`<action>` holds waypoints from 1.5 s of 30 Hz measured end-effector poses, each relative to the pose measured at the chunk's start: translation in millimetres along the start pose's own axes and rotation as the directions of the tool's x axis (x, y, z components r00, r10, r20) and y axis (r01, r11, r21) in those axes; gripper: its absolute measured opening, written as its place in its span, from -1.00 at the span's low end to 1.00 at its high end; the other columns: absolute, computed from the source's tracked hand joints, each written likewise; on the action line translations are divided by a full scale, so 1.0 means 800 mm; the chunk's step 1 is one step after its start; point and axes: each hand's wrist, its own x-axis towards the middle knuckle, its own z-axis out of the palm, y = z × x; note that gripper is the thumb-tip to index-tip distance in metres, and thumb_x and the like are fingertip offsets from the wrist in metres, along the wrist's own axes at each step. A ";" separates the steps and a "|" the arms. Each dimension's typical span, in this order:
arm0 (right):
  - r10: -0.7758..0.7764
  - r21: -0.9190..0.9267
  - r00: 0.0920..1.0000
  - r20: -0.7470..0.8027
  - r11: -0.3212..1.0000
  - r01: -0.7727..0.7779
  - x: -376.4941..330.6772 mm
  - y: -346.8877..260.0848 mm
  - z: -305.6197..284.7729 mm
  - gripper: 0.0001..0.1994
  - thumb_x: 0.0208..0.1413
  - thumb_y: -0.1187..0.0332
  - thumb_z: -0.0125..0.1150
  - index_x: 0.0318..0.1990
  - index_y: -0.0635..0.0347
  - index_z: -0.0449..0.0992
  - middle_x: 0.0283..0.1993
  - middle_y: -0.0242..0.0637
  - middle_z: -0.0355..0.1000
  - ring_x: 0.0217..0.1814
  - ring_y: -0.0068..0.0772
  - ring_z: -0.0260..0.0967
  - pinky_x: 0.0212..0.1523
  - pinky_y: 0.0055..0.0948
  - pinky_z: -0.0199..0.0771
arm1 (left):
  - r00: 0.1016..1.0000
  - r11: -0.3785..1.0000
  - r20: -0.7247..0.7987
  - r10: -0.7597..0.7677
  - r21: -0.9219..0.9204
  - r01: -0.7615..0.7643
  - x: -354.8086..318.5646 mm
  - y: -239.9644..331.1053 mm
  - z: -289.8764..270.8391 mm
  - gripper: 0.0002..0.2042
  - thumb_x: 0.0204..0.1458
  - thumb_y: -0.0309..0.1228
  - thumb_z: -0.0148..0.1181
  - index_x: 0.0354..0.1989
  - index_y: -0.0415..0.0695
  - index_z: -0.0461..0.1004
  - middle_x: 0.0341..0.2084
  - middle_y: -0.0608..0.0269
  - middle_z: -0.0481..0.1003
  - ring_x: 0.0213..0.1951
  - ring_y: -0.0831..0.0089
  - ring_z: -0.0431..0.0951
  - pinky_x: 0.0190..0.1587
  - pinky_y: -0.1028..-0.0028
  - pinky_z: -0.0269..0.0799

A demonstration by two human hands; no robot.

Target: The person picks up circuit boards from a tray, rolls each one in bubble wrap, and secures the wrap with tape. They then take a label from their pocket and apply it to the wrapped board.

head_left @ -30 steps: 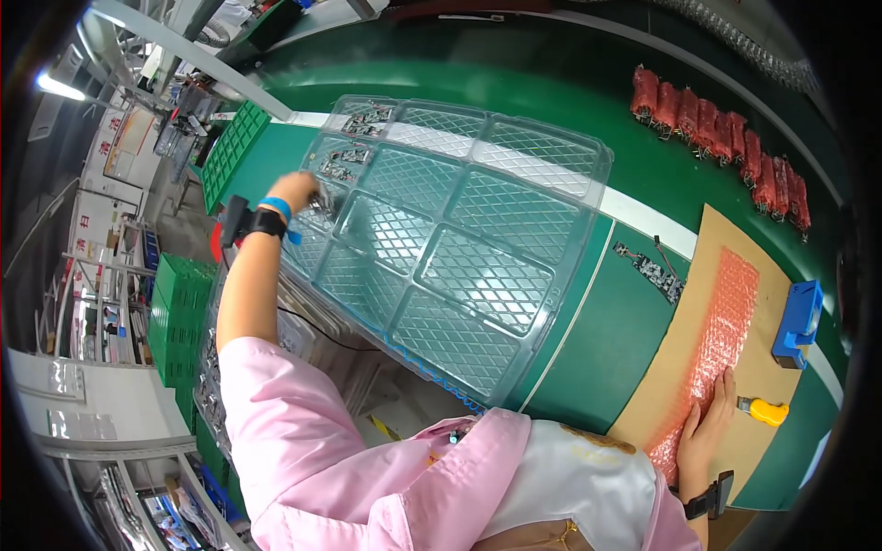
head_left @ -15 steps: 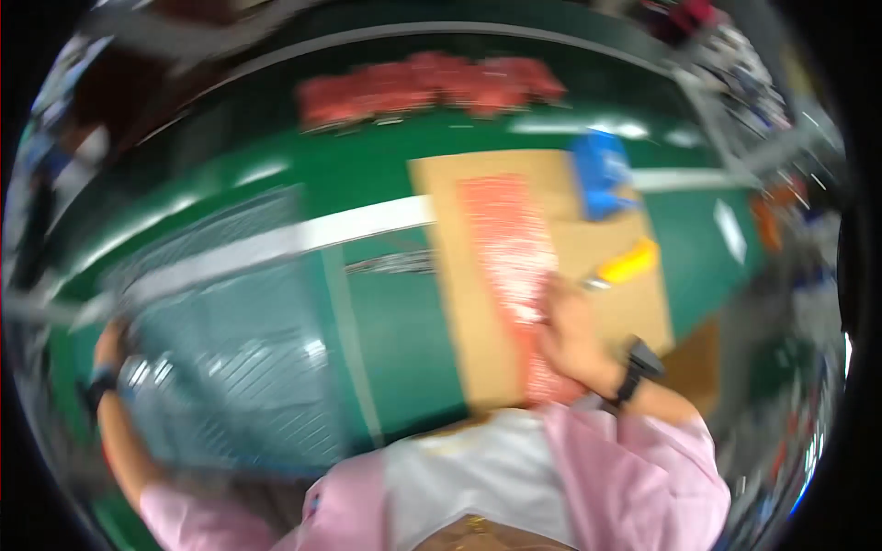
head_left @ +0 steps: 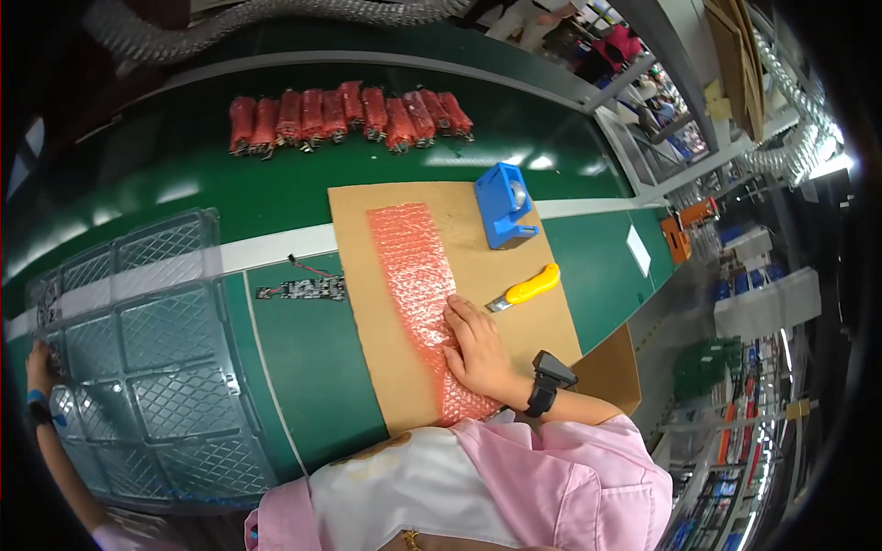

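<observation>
My right hand [head_left: 482, 354] lies with its fingers stretched out on a strip of red bubble wrap [head_left: 409, 253]. That strip runs along a sheet of brown cardboard [head_left: 354, 239]. Far to the left, my left hand [head_left: 41, 369] is at the outer edge of a clear plastic tray [head_left: 175, 317] with several compartments. Its fingers look curled; what they hold, if anything, is too small to make out. A circuit board [head_left: 48, 308] sits in the tray just beyond that hand. Between tray and cardboard, another circuit board [head_left: 303, 287] with a thin red wire lies touching the cardboard's edge.
On the cardboard's right side are a yellow-handled utility knife [head_left: 533, 286] and a blue tape dispenser [head_left: 501, 211]. Several red bubble-wrapped bundles [head_left: 335, 115] line the far part of the green table [head_left: 322, 395]. A white card [head_left: 638, 251] lies at the right.
The view has swung to the right and sharpened. My right hand stays on the bubble wrap; my left hand remains by the tray's outer edge, slightly farther along it.
</observation>
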 end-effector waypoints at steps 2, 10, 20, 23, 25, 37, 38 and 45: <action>0.000 -0.025 1.000 -0.013 1.000 -0.001 0.001 -0.002 -0.003 -0.47 -0.02 0.39 0.14 0.15 0.35 0.22 0.28 0.02 0.10 0.35 0.06 0.02 0.31 -0.07 0.01 | 0.999 1.000 0.048 0.018 0.002 -0.018 0.006 0.048 -0.021 -0.44 -0.48 -0.22 0.44 -0.14 0.04 0.48 -0.11 0.11 0.48 -0.05 0.05 0.47 0.10 -0.06 0.21; -0.022 -0.011 0.997 -0.074 1.000 0.021 -0.017 0.004 -0.001 -0.46 -0.04 0.39 0.15 0.13 0.35 0.22 0.26 0.03 0.12 0.32 0.08 0.04 0.30 -0.05 0.01 | 0.999 0.996 0.050 0.009 0.090 -0.014 -0.027 0.109 -0.074 -0.49 -0.54 -0.38 0.47 -0.25 -0.01 0.49 -0.28 0.11 0.50 -0.12 0.03 0.47 0.08 -0.01 0.22; -0.129 -0.007 0.987 -0.098 0.992 0.129 -0.018 0.005 0.015 -0.48 -0.05 0.43 0.16 0.12 0.33 0.24 0.23 0.06 0.14 0.29 0.09 0.07 0.27 -0.04 0.04 | 0.936 0.993 -0.346 0.060 -0.072 -0.090 -0.067 0.119 -0.095 -0.57 -0.24 -0.54 0.22 -0.08 -0.09 0.44 -0.23 0.00 0.51 -0.12 -0.02 0.46 -0.08 0.11 0.37; -0.098 -0.037 0.983 -0.156 0.995 0.093 -0.021 0.012 0.023 -0.50 -0.03 0.43 0.14 0.12 0.31 0.25 0.22 0.05 0.16 0.27 0.09 0.10 0.27 -0.06 0.06 | 0.868 0.986 -0.493 0.060 -0.106 -0.129 -0.052 0.163 -0.150 -0.60 -0.23 -0.59 0.19 -0.10 -0.14 0.43 -0.20 -0.03 0.50 -0.11 -0.04 0.46 -0.07 0.15 0.38; -0.063 -0.056 0.982 -0.180 0.997 0.054 -0.020 0.012 0.017 -0.51 -0.01 0.43 0.12 0.13 0.31 0.26 0.22 0.03 0.18 0.26 0.08 0.11 0.26 -0.08 0.08 | 0.876 0.983 -0.477 0.074 -0.114 -0.145 -0.082 0.208 -0.194 -0.61 -0.22 -0.60 0.19 -0.10 -0.14 0.43 -0.19 0.00 0.50 -0.09 -0.01 0.46 -0.03 0.17 0.36; -0.115 -0.072 0.967 -0.228 0.992 0.101 -0.028 0.021 0.021 -0.54 0.03 0.37 0.13 0.11 0.30 0.29 0.18 -0.01 0.21 0.23 0.06 0.13 0.24 -0.11 0.11 | 0.523 0.379 -0.191 0.831 -0.495 -0.782 -0.247 0.622 -0.350 -0.68 -0.26 -0.62 0.21 -0.22 -0.20 0.47 -0.34 0.01 0.52 -0.21 0.02 0.51 -0.14 0.20 0.41; -0.117 -0.075 0.965 -0.235 0.992 0.102 -0.028 0.021 0.022 -0.54 0.03 0.36 0.13 0.10 0.30 0.29 0.18 -0.01 0.21 0.23 0.06 0.14 0.24 -0.11 0.11 | 0.509 0.365 -0.138 0.850 -0.541 -0.757 -0.242 0.644 -0.343 -0.66 -0.27 -0.61 0.22 -0.20 -0.20 0.47 -0.33 -0.01 0.52 -0.20 0.00 0.51 -0.13 0.20 0.41; -0.113 -0.059 0.962 -0.249 0.993 0.101 -0.027 0.016 0.021 -0.56 0.03 0.34 0.12 0.07 0.32 0.30 0.17 -0.01 0.24 0.20 0.03 0.18 0.23 -0.10 0.13 | 0.500 0.449 -0.012 0.866 -0.422 -0.788 -0.133 0.737 -0.278 -0.51 -0.32 -0.53 0.33 -0.09 -0.25 0.43 -0.23 -0.09 0.51 -0.12 0.02 0.50 -0.07 0.25 0.40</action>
